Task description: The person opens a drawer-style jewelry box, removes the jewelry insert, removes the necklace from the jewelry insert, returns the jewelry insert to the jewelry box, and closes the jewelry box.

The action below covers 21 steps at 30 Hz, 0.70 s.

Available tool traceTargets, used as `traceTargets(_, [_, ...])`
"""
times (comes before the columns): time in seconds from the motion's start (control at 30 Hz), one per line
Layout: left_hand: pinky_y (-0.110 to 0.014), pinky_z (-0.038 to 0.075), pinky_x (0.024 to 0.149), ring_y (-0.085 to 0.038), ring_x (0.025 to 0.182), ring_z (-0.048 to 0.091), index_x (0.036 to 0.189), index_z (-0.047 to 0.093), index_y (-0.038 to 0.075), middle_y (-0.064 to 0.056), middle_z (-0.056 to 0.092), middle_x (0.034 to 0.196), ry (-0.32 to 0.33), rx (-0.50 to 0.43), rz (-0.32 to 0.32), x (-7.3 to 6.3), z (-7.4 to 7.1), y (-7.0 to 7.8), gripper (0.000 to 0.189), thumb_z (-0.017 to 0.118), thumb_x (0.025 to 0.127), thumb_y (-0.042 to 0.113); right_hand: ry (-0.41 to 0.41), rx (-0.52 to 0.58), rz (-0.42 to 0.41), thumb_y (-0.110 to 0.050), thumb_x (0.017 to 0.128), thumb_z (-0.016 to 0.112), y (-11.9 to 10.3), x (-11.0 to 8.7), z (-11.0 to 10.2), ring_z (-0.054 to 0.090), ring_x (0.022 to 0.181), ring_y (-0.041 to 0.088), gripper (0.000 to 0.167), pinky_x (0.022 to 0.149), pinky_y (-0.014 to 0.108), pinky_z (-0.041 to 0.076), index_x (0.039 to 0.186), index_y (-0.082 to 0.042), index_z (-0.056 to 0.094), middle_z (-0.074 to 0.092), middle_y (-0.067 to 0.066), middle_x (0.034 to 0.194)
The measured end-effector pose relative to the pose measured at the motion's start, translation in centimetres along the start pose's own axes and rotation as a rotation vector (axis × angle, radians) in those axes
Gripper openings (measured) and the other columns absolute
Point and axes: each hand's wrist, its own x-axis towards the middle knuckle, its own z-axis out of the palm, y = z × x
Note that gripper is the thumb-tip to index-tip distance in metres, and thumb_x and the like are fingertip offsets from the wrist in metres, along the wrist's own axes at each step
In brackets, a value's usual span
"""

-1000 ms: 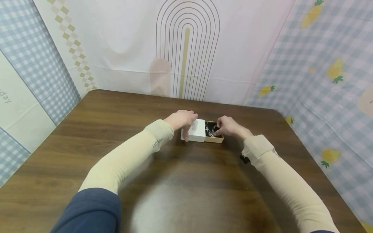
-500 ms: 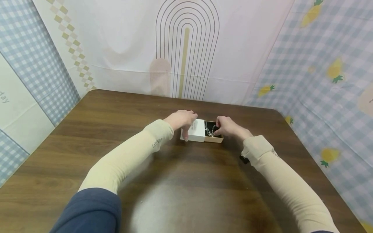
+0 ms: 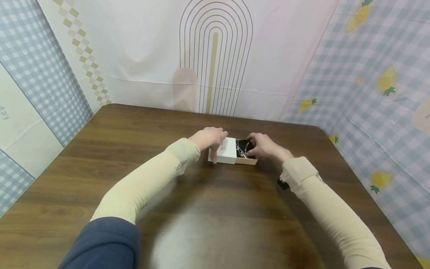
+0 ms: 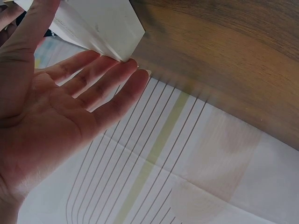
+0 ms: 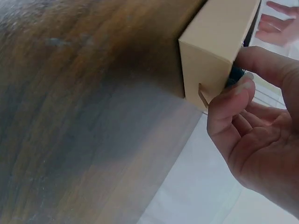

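Observation:
A small drawer-style jewellery box lies on the table, its white sleeve (image 3: 227, 150) at left and its tan drawer (image 3: 246, 161) partly slid out to the right. My left hand (image 3: 210, 139) holds the sleeve between thumb and fingers, which lie along its long sides in the left wrist view. Inside the drawer is a black pad (image 3: 242, 143) carrying a silver chain (image 3: 242, 152). At the drawer's right end, my right hand (image 3: 263, 145) pinches the pad's edge, which is raised there. The right wrist view shows dark material between thumb and finger, above the drawer's tan end (image 5: 205, 74) with its small slot.
The brown wooden table (image 3: 208, 209) extends on all sides of the box. A white printed curtain (image 3: 144, 56) hangs behind it, and a blue checked cloth (image 3: 362, 123) hangs at the right. Something black (image 3: 283, 184) shows beneath my right cuff.
The right fingers have shifted slightly up and back, and the pad's edge under them has risen above the drawer rim. The left hand and the sleeve have stayed in place.

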Motion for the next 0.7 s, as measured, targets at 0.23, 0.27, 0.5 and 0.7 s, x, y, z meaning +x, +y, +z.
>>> traceTargets(0.23, [-0.038, 0.046, 0.105, -0.024, 0.127, 0.049, 0.136, 0.042, 0.011, -0.008, 0.049, 0.136, 0.003, 0.015, -0.003, -0.01, 0.02, 0.03, 0.095, 0.092, 0.059, 0.037, -0.024, 0.091, -0.005, -0.007, 0.083, 0.072, 0.26, -0.09, -0.44, 0.059, 0.054, 0.017, 0.059, 0.053, 0.033, 0.057, 0.134, 0.002, 0.045, 0.059, 0.025, 0.107])
traceTargets(0.27, [-0.038, 0.046, 0.105, -0.024, 0.127, 0.049, 0.136, 0.042, 0.011, -0.008, 0.049, 0.136, 0.004, 0.013, -0.003, -0.02, 0.01, 0.02, 0.095, 0.092, 0.059, 0.037, -0.035, 0.111, -0.005, -0.005, 0.084, 0.070, 0.35, -0.09, -0.52, 0.059, 0.055, 0.016, 0.058, 0.054, 0.033, 0.058, 0.135, 0.003, 0.044, 0.058, 0.026, 0.108])
traceTargets(0.5, [-0.037, 0.046, 0.104, -0.024, 0.125, 0.050, 0.136, 0.043, 0.011, -0.007, 0.050, 0.134, 0.006, 0.010, 0.000, 0.34, 0.18, -0.08, 0.095, 0.092, 0.059, 0.037, -0.063, 0.190, -0.012, -0.007, 0.091, 0.058, 0.86, 0.11, -0.88, 0.058, 0.052, 0.016, 0.040, 0.059, 0.040, 0.058, 0.129, 0.004, 0.050, 0.062, 0.015, 0.083])
traceTargets(0.7, [-0.038, 0.045, 0.106, -0.025, 0.128, 0.049, 0.138, 0.041, 0.011, -0.008, 0.049, 0.137, 0.001, 0.011, -0.007, 0.52, 0.25, -0.04, 0.098, 0.092, 0.059, 0.038, 0.022, 0.144, -0.032, -0.021, 0.096, 0.058, 0.61, 0.25, -0.53, 0.061, 0.053, 0.035, 0.031, 0.058, 0.049, 0.057, 0.116, 0.003, 0.058, 0.057, 0.006, 0.059])
